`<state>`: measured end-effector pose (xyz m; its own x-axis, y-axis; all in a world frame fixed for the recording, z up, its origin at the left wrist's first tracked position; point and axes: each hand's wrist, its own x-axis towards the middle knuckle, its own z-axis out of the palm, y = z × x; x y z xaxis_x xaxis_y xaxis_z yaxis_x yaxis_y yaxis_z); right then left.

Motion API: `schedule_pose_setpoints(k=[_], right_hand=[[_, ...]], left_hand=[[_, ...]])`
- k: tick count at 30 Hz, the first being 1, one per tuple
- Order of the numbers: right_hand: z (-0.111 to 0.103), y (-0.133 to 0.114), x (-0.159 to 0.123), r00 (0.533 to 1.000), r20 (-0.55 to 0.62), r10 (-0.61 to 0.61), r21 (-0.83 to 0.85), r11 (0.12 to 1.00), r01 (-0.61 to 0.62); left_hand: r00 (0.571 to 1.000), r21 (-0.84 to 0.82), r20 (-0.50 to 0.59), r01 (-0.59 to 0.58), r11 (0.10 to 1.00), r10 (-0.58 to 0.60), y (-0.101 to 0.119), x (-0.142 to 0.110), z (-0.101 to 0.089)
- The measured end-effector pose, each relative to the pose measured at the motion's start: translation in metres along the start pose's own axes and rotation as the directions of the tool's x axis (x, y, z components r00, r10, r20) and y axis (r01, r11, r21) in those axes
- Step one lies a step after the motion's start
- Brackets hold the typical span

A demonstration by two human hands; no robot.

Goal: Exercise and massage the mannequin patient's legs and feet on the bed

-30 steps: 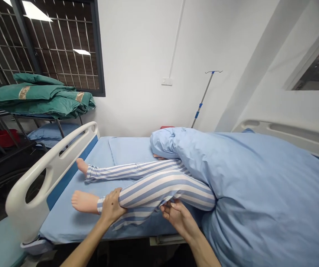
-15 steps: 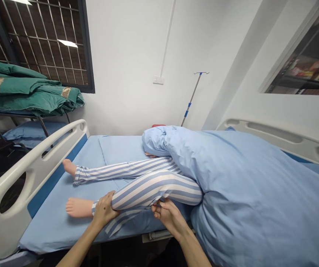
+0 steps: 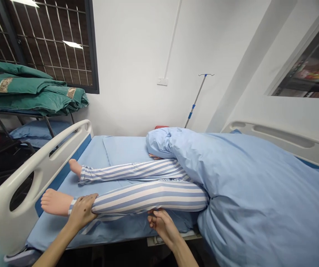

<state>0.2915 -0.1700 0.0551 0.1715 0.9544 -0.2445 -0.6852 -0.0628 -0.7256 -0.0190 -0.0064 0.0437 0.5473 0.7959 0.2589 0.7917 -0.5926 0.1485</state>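
I'm gripping the manikin's striped trouser leg (image 3: pixel 148 196) above the ankle at 7 o'clock with my left hand (image 3: pixel 80 212), steadying the limb on the blue bed sheet (image 3: pixel 53 237), while my right hand (image 3: pixel 160 225) is curling narrowly under the cloth at 5 o'clock, though I cannot tell if it is pinching.

A white wall (image 3: pixel 131 55) with a barred window (image 3: pixel 48 44), switch (image 3: pixel 162 81) and IV pole (image 3: pixel 195 98); green quilts (image 3: pixel 28 91) lie on a rack (image 3: pixel 17 112) at left.

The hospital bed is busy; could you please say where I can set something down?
Bare sheet lies beyond the striped trousers, bordered by the duvet and side rail. A narrow strip runs along the near edge. The near foot and left hand crowd the rail.
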Motion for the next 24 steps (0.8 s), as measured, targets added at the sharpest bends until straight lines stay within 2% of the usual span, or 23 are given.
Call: schedule_pose_setpoints(k=[6,12,19,24], right_hand=[[-0.007,0.022,0.01,0.997,-0.043,0.06,-0.023,0.998,-0.061],[-0.017,0.048,0.021,0.984,-0.105,0.145,-0.007,0.989,-0.147],[-0.025,0.076,0.042,0.969,-0.161,0.188,0.072,0.981,-0.178],[-0.034,0.09,0.047,0.955,-0.21,0.209,0.062,0.978,-0.201]], left_hand=[[0.998,0.103,0.06,-0.039,0.994,0.033,-0.02,-0.008,-0.018],[0.992,0.142,0.1,-0.094,0.985,0.08,-0.031,-0.006,-0.024],[0.987,0.193,0.123,-0.13,0.973,0.107,-0.046,-0.004,-0.012],[0.989,0.218,0.077,-0.14,0.966,0.125,-0.052,-0.006,0.001]])
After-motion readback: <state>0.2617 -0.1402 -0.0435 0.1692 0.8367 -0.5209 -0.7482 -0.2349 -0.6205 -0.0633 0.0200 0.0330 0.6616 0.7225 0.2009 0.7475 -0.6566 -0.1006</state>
